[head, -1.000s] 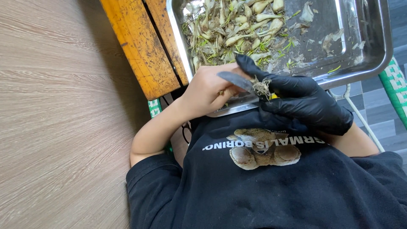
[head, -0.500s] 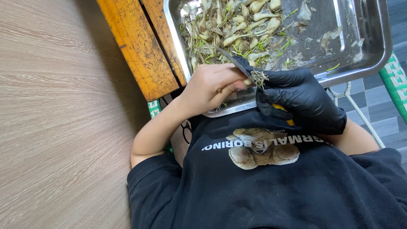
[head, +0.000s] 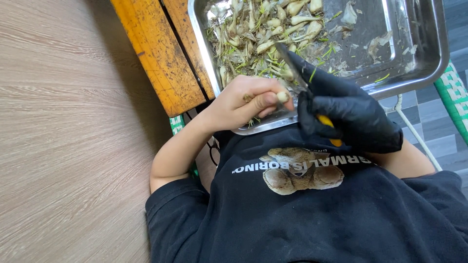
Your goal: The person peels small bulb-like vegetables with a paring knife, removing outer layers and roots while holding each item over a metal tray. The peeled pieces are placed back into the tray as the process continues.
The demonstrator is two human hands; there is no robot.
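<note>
Head view, bulb [head: 282, 96] pinched between left fingers [head: 265, 101]

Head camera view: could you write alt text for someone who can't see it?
A bare left hand holds a small pale bulb while the black-gloved right hand works a yellow-handled knife over a steel tray of bulbs and peelings.

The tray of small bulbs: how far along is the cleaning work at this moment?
Done: several clean white bulbs lie at the far side of the metal tray, and loose skins are scattered on its bare part. In hand: the left hand pinches one bulb, and the gloved right hand holds a knife beside it. Left: a tangled pile with roots and green shoots.
</note>
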